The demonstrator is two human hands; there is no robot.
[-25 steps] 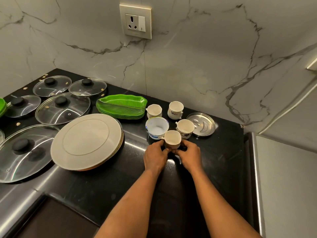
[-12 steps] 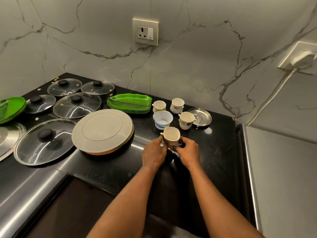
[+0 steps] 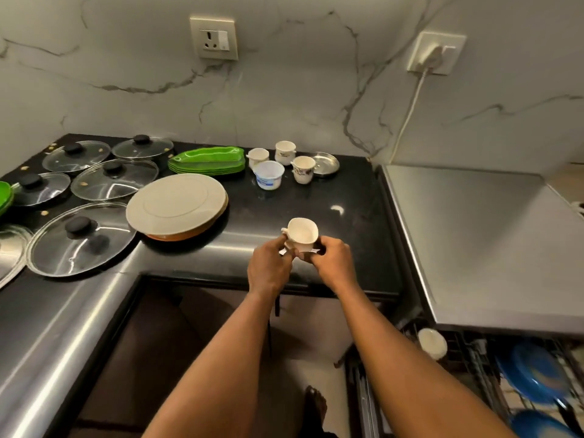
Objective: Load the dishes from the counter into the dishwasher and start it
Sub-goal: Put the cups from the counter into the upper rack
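A small cream cup [image 3: 302, 234] is lifted above the black counter's [image 3: 354, 197] front edge. My left hand [image 3: 269, 269] pinches it at the handle side, and my right hand [image 3: 333, 263] grips its lower right side. Three more cups [image 3: 303, 169] and a white plastic tub [image 3: 269, 174] stand at the back of the counter. At the lower right the dishwasher's rack [image 3: 474, 368] is pulled out, with a cream cup [image 3: 432, 343] and blue plates [image 3: 534, 371] in it.
Several glass lids [image 3: 79, 245] lie on the left, beside a big cream plate [image 3: 177, 203] and stacked green trays [image 3: 207, 160]. A small steel lid [image 3: 325, 164] lies near the cups. The steel dishwasher top [image 3: 474, 235] fills the right. A plugged socket [image 3: 436, 53] is on the wall.
Both hands have lifted the cup off the counter and drawn it toward me, away from the other cups. The view has swung right, so the dishwasher rack now shows.
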